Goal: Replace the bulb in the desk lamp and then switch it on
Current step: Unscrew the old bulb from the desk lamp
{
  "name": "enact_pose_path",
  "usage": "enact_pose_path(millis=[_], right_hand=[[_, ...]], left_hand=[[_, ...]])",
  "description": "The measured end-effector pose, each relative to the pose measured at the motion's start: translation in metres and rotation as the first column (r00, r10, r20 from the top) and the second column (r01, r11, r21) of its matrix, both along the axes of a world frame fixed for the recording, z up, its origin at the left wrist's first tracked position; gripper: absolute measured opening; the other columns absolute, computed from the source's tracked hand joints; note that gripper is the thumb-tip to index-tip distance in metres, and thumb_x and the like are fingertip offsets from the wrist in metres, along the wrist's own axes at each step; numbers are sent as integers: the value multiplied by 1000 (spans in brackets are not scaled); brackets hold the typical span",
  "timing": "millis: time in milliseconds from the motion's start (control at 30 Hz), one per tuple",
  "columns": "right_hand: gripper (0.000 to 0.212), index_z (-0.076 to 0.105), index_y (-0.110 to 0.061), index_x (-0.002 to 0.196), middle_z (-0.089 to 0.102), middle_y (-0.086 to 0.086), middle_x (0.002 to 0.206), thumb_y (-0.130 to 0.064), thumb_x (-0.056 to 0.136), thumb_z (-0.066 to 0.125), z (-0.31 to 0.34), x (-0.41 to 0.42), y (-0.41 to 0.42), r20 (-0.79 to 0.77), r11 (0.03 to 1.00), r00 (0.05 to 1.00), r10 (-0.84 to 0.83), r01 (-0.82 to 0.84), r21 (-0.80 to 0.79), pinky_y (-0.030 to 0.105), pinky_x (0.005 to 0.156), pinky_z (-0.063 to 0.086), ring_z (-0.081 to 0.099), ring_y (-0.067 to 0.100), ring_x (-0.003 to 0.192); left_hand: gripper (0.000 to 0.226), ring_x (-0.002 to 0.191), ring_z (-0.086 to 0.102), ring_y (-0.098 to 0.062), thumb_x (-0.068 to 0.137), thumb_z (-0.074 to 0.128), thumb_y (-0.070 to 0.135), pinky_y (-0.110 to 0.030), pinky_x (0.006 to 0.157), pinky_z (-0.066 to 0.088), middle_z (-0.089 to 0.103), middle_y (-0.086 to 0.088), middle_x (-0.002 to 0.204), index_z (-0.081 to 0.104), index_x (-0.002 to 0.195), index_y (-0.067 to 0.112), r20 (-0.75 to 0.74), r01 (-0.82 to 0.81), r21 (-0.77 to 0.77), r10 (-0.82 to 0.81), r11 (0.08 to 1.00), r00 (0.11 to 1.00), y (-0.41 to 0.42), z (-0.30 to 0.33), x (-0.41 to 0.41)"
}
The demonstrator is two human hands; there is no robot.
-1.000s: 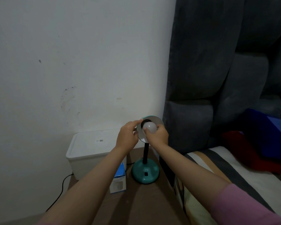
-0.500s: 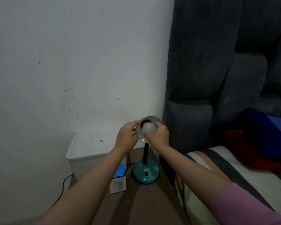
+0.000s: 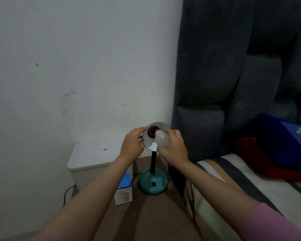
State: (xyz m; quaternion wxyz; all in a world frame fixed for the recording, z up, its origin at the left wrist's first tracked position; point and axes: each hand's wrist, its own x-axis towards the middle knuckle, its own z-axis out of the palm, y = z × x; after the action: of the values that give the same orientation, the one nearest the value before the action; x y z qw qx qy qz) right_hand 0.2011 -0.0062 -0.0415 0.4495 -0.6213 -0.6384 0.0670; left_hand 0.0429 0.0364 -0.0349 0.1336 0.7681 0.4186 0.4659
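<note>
A dark grey padded headboard (image 3: 233,66) is filling the right side, with a striped bed (image 3: 250,180) below it, and a white lidded box (image 3: 94,157) is sitting against the wall on the left. Between them a teal lamp (image 3: 153,181) is standing on the brown tabletop (image 3: 146,220) on a round base with a thin black stem, its shade tilted up so the silvery inside and the dark socket are facing the camera. A small blue and white carton (image 3: 124,190) is standing just left of the base. The left hand (image 3: 133,145) is gripping the shade's left rim, thumb curled over the edge. The right hand (image 3: 174,146) is holding the bulb (image 3: 162,140), fingers wrapped round its frosted white globe (unlit, smooth and round), its neck pointing at the socket, just out of it.
</note>
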Motion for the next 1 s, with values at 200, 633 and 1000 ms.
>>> enact_pose_path(millis=[200,633,1000], right_hand=[[55,51,-26,126,45,5,111,-19,75,70,-1,13,-14,-51,995,997,57,-52,91,17,68,43,53,18,90],[48,43,-33,112,47,-4,114,-27,75,72,-69,-15,-60,-247,965,933,262,-256,59,32,80,56,54,12,103],[41,50,-23,113,54,-2,111,-29,78,71,-153,-51,-65,-142,964,983,115,-144,-223,10,70,41,54,10,92]], left_hand=[[58,104,59,-24,79,53,-8,-40,91,52,61,-9,119,50,128,21,-68,-11,-21,10,1000,998,-1,-1,0],[51,122,48,-27,84,63,19,-33,102,36,53,-14,131,47,130,7,-242,-162,-190,114,968,964,-44,-56,-57],[56,130,40,-28,84,63,38,-37,104,35,42,-12,142,46,132,13,-405,-274,-406,97,872,909,-49,-122,-89]])
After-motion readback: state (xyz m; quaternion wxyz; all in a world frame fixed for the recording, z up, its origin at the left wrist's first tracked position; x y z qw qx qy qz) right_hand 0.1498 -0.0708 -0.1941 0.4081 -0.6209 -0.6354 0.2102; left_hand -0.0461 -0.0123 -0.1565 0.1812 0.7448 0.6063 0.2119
